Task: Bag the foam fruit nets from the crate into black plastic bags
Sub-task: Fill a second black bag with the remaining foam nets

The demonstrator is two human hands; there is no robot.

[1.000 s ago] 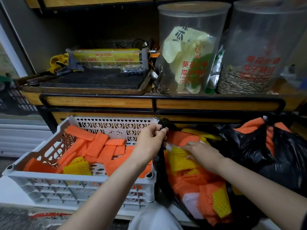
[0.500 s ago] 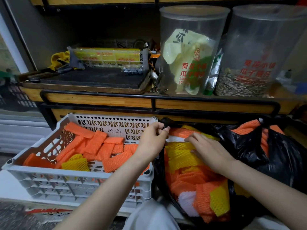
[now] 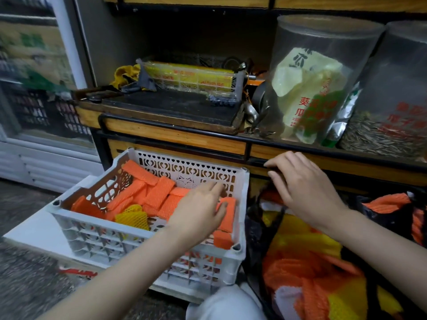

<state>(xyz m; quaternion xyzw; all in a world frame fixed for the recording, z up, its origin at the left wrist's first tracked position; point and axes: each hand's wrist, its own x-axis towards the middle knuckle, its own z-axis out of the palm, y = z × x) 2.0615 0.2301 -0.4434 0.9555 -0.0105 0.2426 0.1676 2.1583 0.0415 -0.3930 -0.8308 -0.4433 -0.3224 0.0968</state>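
Nets (image 3: 159, 195): light, squashy foam in crate (image 3: 147, 236); my left grip (image 3: 203, 211) is reaching, spread, while my right (image 3: 302, 188) is hovering spread over bag (image 3: 254, 229).

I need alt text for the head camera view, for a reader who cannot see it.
A person's left hand reaches into a white plastic crate of orange and yellow foam fruit nets, while the right hand hovers above an open black plastic bag already holding nets, below a wooden shelf.
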